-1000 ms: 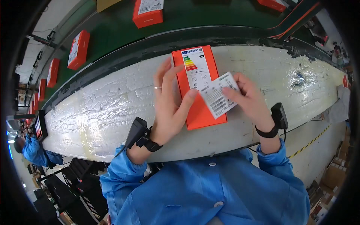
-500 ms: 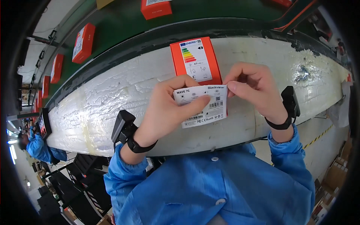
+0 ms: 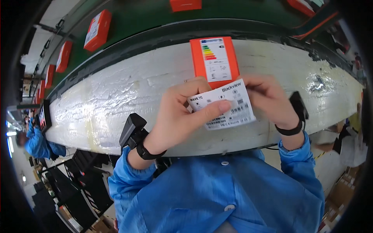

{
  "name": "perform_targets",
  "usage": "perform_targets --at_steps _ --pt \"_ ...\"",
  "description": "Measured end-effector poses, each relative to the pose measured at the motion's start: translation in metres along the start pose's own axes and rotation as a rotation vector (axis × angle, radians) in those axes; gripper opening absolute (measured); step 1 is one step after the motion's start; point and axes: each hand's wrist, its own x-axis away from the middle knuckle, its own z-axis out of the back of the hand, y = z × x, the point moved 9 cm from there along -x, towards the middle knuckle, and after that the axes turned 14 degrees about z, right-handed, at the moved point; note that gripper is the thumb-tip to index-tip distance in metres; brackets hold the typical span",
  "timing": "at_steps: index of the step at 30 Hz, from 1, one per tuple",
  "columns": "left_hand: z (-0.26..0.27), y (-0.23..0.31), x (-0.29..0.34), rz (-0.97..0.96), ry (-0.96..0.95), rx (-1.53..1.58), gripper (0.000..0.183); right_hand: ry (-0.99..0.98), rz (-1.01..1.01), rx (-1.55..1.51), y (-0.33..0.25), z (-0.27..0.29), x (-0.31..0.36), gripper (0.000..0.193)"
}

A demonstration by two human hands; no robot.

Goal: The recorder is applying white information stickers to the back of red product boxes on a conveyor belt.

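Note:
A white printed label (image 3: 221, 105) is held in front of me, tilted with its right side higher. My left hand (image 3: 182, 108) is closed on its left part, thumb across the printed face and the other fingers behind it. My right hand (image 3: 272, 101) is at the label's right edge with bent fingers; motion blur and the label hide whether they grip it. Just beyond both hands lies a red-orange box (image 3: 196, 58) with a white energy label (image 3: 217, 60) on its upper face. What lies behind the held label is hidden.
The worktable (image 3: 116, 105) has a shiny, wrinkled covering. Beyond it runs a green conveyor (image 3: 143, 19) carrying several red-orange boxes (image 3: 97, 31). Black devices (image 3: 133, 130) are strapped to my wrists. At the far left another person in blue (image 3: 37, 141) is beside a black rack (image 3: 43, 116).
The label has tilted up on its right side and shifted right. My right hand has moved and blurred at its edge. In the picture, the near box sits further right and the conveyor boxes have shifted.

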Motion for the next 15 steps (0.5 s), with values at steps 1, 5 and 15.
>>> perform_targets --at_steps 1,5,15 --pt "0.006 -0.003 0.002 0.014 0.039 -0.008 0.015 0.09 0.084 -0.049 -0.013 0.002 -0.003 0.012" --pt "0.031 -0.013 0.027 0.026 0.14 -0.097 0.028 -0.105 0.219 0.332 -0.026 -0.02 -0.01 0.009" --pt "0.178 -0.118 0.274 0.776 1.228 -1.036 0.022 0.307 0.289 0.346 -0.023 0.077 0.018 0.008"
